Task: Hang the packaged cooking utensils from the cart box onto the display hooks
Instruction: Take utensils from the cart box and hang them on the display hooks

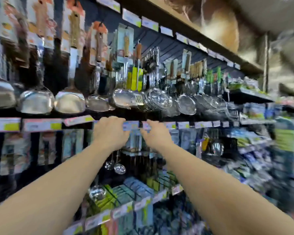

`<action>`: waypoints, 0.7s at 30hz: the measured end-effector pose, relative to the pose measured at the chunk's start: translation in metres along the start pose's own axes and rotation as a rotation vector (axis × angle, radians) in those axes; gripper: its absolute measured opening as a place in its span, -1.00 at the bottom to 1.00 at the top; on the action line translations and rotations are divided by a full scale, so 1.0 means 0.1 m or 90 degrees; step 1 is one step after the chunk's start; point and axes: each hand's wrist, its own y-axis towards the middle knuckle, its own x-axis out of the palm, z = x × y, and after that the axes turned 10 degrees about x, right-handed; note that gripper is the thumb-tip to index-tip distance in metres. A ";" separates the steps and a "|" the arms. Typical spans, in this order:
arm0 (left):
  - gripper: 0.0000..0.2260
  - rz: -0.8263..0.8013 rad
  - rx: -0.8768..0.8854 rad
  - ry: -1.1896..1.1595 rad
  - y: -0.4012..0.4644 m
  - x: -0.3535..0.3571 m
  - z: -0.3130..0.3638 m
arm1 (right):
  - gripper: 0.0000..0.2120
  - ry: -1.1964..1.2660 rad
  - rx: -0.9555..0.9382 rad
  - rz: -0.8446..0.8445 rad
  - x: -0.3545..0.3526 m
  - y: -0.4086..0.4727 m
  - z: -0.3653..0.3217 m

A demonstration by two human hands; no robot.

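Both my arms reach up to the middle row of the display wall. My left hand (110, 133) and my right hand (155, 135) are on either side of a packaged utensil (135, 141) with a pale blue card, just under the price-tag rail (132, 125). Small steel ladles (115, 164) dangle below the pack. The fingers of both hands curl against the pack's upper part. The hook itself is hidden behind the hands and tags. The picture is blurred and blocky. The cart box is out of view.
Above hang steel ladles and skimmers (70, 100) on carded packs along a dark slat wall. A wooden top shelf (193, 36) runs overhead. Below are rows of more carded packs (136, 192), and shelves of goods to the right (255, 116).
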 end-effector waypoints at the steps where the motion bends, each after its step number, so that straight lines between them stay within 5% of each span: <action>1: -0.66 -0.030 0.009 -0.018 -0.02 0.14 0.31 | -0.49 -0.028 0.021 -0.002 -0.10 -0.06 0.34; 10: -0.51 -0.225 0.161 -0.165 0.03 1.48 2.92 | -0.46 -0.089 0.298 0.021 -0.95 -0.38 3.05; 21: -0.56 -0.302 0.335 -0.341 0.30 3.39 5.26 | -0.48 -0.168 0.550 0.144 -1.62 -0.49 5.76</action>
